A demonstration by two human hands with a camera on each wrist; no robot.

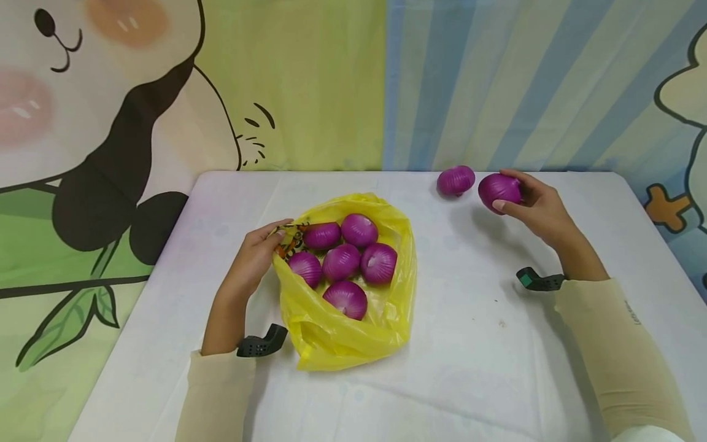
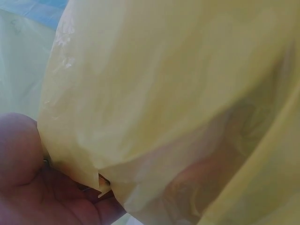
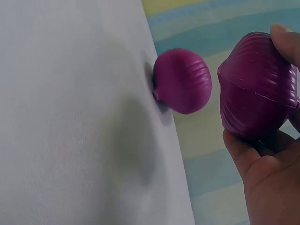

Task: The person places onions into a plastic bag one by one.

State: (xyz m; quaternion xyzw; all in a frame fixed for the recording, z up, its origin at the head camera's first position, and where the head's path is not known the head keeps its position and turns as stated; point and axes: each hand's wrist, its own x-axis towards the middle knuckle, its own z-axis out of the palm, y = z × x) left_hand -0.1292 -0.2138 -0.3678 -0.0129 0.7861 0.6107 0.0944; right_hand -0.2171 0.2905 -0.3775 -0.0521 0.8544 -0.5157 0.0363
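Observation:
In the head view my left hand (image 1: pixel 256 256) pinches the left rim of a yellow plastic bag (image 1: pixel 353 350), which stands wide open on the table. Several purple onions (image 1: pixel 342 262) lie inside it. The left wrist view is mostly filled by the bag's side (image 2: pixel 140 93), with the thumb and fingers at its edge. My right hand (image 1: pixel 541 205) grips one purple onion (image 1: pixel 497 191) between thumb and fingers, above the table at the far right. Just left of it, another onion (image 1: pixel 455 181) rests near the table's back edge; the right wrist view shows both onions close together but apart.
A white-covered table (image 1: pixel 469 368) spans the lower view. Behind it hangs a cartoon-patterned cloth (image 1: pixel 309 86) with blue stripes on the right. Each wrist carries a black camera mount (image 1: pixel 264 344). Small specks (image 1: pixel 501 323) mark the tabletop on the right.

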